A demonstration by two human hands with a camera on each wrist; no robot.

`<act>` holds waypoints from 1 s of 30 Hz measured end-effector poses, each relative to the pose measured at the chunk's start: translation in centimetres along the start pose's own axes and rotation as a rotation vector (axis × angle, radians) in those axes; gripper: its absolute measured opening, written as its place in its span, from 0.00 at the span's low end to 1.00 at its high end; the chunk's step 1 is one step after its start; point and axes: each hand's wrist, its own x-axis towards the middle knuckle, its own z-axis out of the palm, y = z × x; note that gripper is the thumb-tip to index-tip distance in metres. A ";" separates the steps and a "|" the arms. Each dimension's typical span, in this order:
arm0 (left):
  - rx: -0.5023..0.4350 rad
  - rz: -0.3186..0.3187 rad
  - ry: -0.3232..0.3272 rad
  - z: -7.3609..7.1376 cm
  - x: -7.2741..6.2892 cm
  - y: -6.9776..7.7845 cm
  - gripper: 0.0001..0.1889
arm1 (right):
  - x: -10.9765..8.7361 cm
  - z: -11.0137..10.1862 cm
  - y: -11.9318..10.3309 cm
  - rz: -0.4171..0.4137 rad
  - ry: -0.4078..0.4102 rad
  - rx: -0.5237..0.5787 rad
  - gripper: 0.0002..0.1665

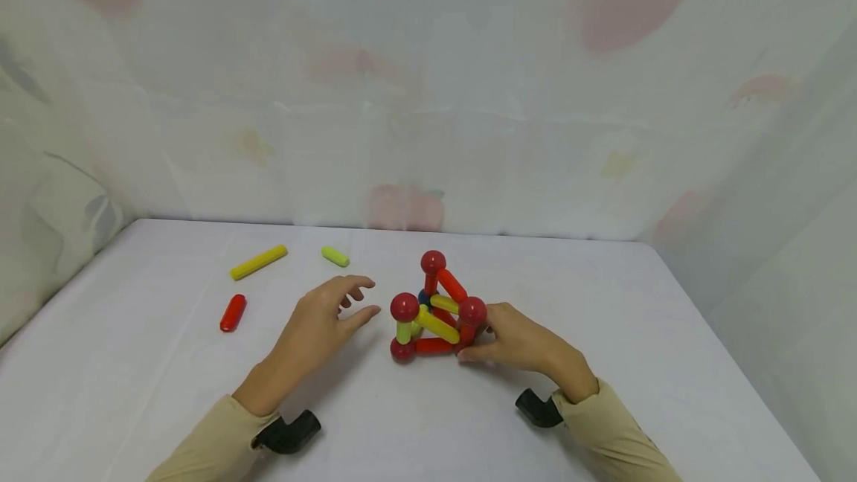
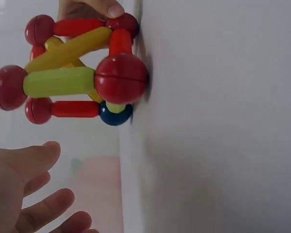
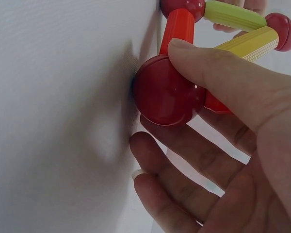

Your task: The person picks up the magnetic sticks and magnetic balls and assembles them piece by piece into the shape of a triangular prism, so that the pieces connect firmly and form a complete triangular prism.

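A prism-like frame of magnetic rods and balls stands on the white table; red balls [image 1: 405,308] cap its upper corners. Red, yellow and lime rods [image 2: 60,82] join them, and a blue ball [image 2: 115,113] sits at a lower corner. My right hand [image 1: 518,341] pinches the lower right red ball [image 3: 167,92] between thumb and fingers, right at the tabletop. To the left of the frame, my left hand [image 1: 321,326] hovers with fingers spread and nothing in them. Its thumb points toward the frame, apart from it in the left wrist view.
Loose rods lie at the back left of the table [image 1: 147,303]: a long yellow rod [image 1: 258,262], a short lime rod [image 1: 335,256] and a red rod [image 1: 233,313]. A patterned cloth [image 1: 428,132] hangs behind the table's far edge.
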 end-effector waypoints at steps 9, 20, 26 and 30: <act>-0.006 -0.042 -0.013 0.1 0.6 -2.0 0.20 | 0.0 0.0 -0.1 0.009 0.000 0.003 0.15; -0.050 -0.086 -0.026 0.3 2.1 -4.9 0.19 | -0.2 0.1 -0.2 0.032 0.000 0.012 0.16; -0.052 -0.117 -0.047 0.3 3.1 -5.9 0.20 | -0.2 0.1 -0.4 0.043 -0.002 0.017 0.17; -0.019 -0.142 -0.069 0.1 4.0 -6.2 0.20 | -0.2 0.1 -0.5 0.047 -0.002 0.019 0.18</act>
